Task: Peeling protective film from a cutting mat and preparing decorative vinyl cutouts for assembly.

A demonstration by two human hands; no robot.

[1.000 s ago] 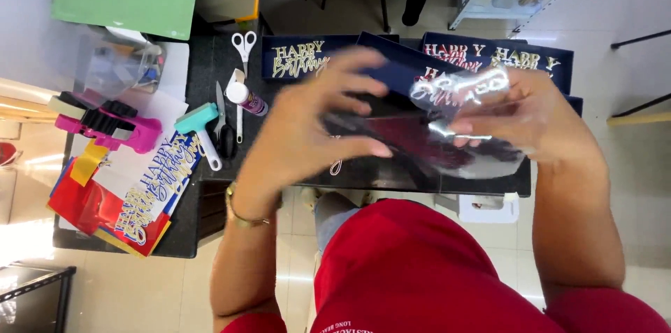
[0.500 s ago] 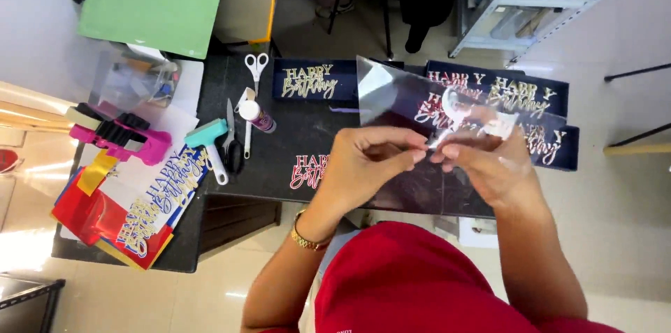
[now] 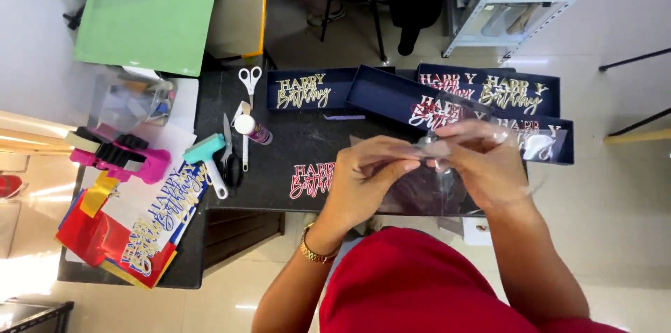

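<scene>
Clear plastic sleeve [image 3: 447, 186] sits between both hands over the black table [image 3: 300, 144], at about 4 o'clock from the table's middle, with a dark card showing through it. Left hand [image 3: 370, 179] is curled, palm down, its fingertips [image 3: 412, 155] pinched on the sleeve's top edge; a gold bracelet [image 3: 313, 252] circles the wrist. Right hand [image 3: 489, 165] meets it at 3 o'clock, fingers bent and closed on the same edge, so both grips are nearly shut on thin film.

Compared with half a second ago, the sleeve no longer stands up as a tall sheet; it has dropped lower and flatter, and the hands have closed in toward each other.

To the left, at 9 o'clock, lie a teal roller [image 3: 206, 155], scissors [image 3: 249, 81] and a glue bottle [image 3: 253, 129]; a red cut-out greeting [image 3: 312, 179] lies just beside the left hand. Navy trays [image 3: 489, 95] fill 1 o'clock.

Glare blurs the sleeve's outline, the hands hide its top edge, and the red shirt [image 3: 419, 284] covers its lower part.
</scene>
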